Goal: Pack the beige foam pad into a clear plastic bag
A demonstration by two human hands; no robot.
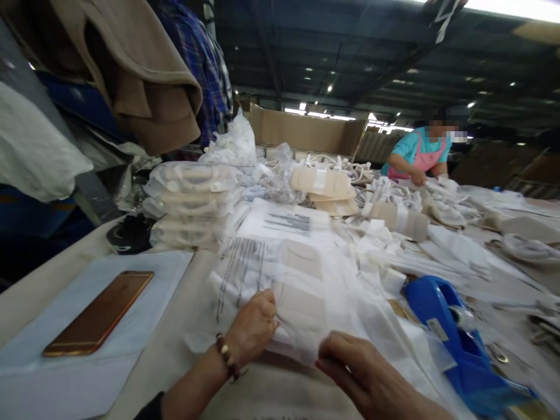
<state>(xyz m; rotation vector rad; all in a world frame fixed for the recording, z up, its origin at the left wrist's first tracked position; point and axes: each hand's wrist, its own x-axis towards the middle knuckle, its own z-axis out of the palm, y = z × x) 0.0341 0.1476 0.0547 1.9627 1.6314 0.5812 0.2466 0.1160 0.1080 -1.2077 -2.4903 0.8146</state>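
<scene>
My left hand (252, 325), with a bead bracelet on the wrist, is closed on the near edge of a clear plastic bag (280, 280) that holds cream folded pieces. My right hand (356, 370) lies just to the right of it with its fingers curled on the same bag's near edge. The bag has black printed text on its left part and rests on the table (39, 291) in front of me.
A gold phone (100, 314) lies on a white sheet at the left. A blue tape dispenser (455, 338) sits at the right. Stacked bagged packs (192, 201), loose cream pieces and cardboard boxes (306, 131) fill the back. Another person (420, 154) works at the far right. Clothes hang upper left.
</scene>
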